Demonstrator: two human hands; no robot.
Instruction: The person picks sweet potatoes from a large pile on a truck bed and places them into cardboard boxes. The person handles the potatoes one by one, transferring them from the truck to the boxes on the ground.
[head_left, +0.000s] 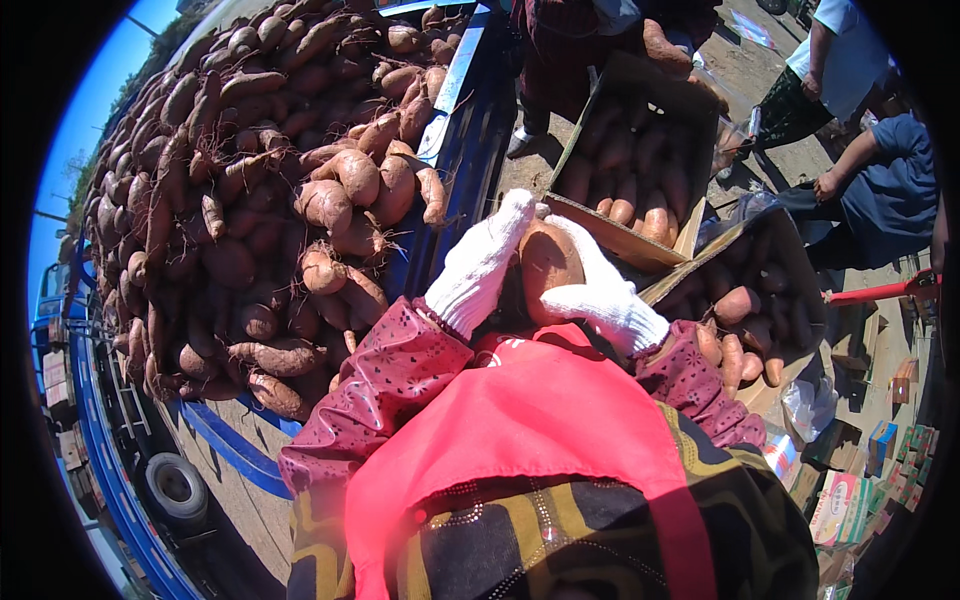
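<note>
My right hand, in a white knitted glove, is closed on a large sweet potato in front of the red apron. My left hand, gloved alike, is raised at the sweet potato's left side near its top end; whether it grips is unclear. To the left lies a big heap of sweet potatoes with thin roots, on a blue truck bed. Beyond my right hand stands a cardboard box of sweet potatoes, and a second cardboard box with more is to its lower right.
The blue metal side rail of the truck bed runs beside the heap. A person in dark red stands behind the first box, holding a sweet potato. Other people are at the upper right. A plastic bag and cartons lie at right.
</note>
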